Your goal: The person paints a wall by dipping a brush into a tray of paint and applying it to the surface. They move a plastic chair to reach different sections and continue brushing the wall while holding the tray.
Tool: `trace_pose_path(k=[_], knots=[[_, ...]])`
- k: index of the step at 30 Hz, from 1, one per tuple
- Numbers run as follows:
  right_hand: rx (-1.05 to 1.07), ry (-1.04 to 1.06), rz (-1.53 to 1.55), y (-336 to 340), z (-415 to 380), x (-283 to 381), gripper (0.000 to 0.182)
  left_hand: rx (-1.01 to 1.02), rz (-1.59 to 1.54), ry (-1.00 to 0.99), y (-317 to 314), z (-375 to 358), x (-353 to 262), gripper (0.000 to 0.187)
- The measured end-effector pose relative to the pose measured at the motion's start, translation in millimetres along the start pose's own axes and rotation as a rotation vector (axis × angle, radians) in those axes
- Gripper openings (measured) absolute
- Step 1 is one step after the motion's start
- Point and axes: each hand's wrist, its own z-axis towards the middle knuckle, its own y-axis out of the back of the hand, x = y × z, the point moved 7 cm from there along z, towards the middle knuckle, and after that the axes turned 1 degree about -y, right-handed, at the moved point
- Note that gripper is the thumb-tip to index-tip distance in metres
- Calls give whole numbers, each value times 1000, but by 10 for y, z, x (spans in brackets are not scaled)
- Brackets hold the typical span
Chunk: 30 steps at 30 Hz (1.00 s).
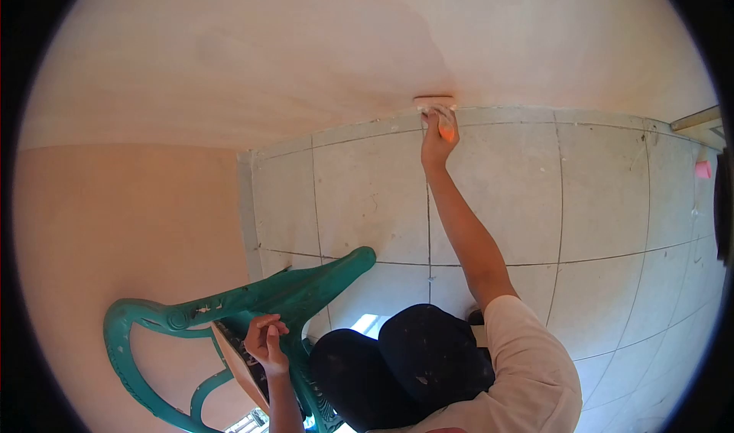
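right hand [437, 139] grip closed on orange-handled trowel [436, 108], blade at wall-floor joint | left hand [265, 343] grip closed on board edge [241, 368] beside green plastic chair [252, 303] | tiled floor [535, 196], plastered wall [267, 51]

right hand [437, 139]: wrapped round an orange handle [446, 132], so most of that handle is covered, fingers hard to make out tbh

tool blade [433, 102]: just a pale strip at the foot of the wall [229, 58], too small to say what kind of tool it is

left hand [266, 345]: holds a flat board [243, 368], whose lower end is hidden behind the green plastic chair [229, 318]

chair: bottom part cut off by the frame's lower edge

pink thing [703, 169]: tiny, way at the right rim, can't tell what it is

wooden piece [699, 121]: top right, chopped by the dark lens border
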Motion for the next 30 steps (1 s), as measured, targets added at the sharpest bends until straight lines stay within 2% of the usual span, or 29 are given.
trace_pose_path(k=[2,3,5,6,8,9,11,13,16,17,20,24,26,27,29,30], knots=[[164,157,-202,152,-223,80,11,8,9,9,9,-18,-27,34],[170,166,-198,158,-291,124,11,22,18,7,-11,8,-37,35],[62,-64,-92,292,-440,-9,11,19,7,1,-4,11,-50,35],[64,-60,-91,221,-345,-78,11,18,-2,-8,-22,11,-42,35],[75,211,-441,-4,-114,-102,11,15,-5,-12,-22,-12,-9,35],[64,208,-438,-46,-94,-128,11,9,-6,-18,-1,4,2,35],[86,53,-99,-149,-91,-125,12,4,2,3,5,16,-17,35],[121,53,-154,9,-391,-40,12,-13,-12,24,20,8,-11,35],[110,108,-231,106,-487,-321,12,-5,-42,29,35,-24,20,35],[64,158,-249,76,-458,-337,11,-10,-45,28,40,-23,3,36],[62,124,-285,-262,-203,-452,11,-13,-44,15,18,23,2,37],[158,219,-361,-187,-520,-197,14,-16,-84,9,36,-1,-3,38],[106,-95,-164,-50,-666,-397,15,-23,-85,9,37,-5,-3,38],[109,-96,-162,-76,-597,-461,15,-16,-78,4,36,2,2,38],[133,227,-456,-307,-397,-357,13,-11,-111,-8,50,8,20,35],[132,215,-453,-358,-380,-372,13,0,-146,-11,64,-7,24,33]])
